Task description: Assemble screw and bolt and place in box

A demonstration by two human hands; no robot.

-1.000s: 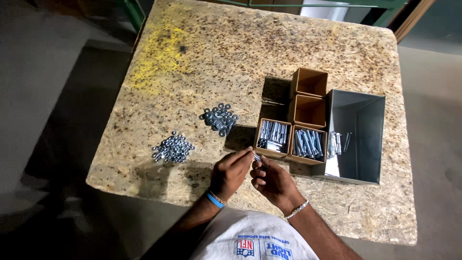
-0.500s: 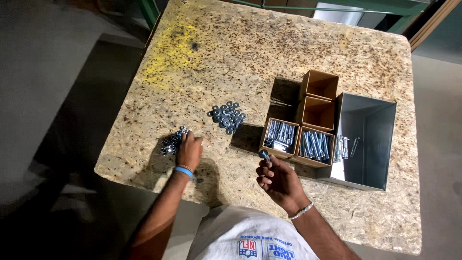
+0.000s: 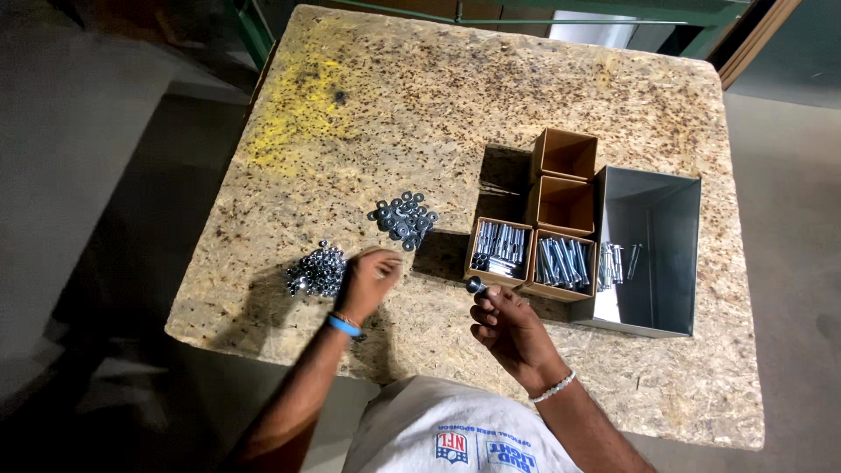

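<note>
While the left hand [image 3: 366, 282] curls loosely beside the pile of nuts [image 3: 317, 271] near the counter's [image 3: 350, 105] left edge, perhaps pinching one, the right hand [image 3: 512, 328] grips a bolt [image 3: 476, 285], head up, just in front of the cardboard boxes of bolts [image 3: 533, 256]. Washers [image 3: 403, 219] lie farther back.

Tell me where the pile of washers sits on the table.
In the head view, the pile of washers lies mid-table, left of the cardboard boxes, just beyond the left hand.
</note>
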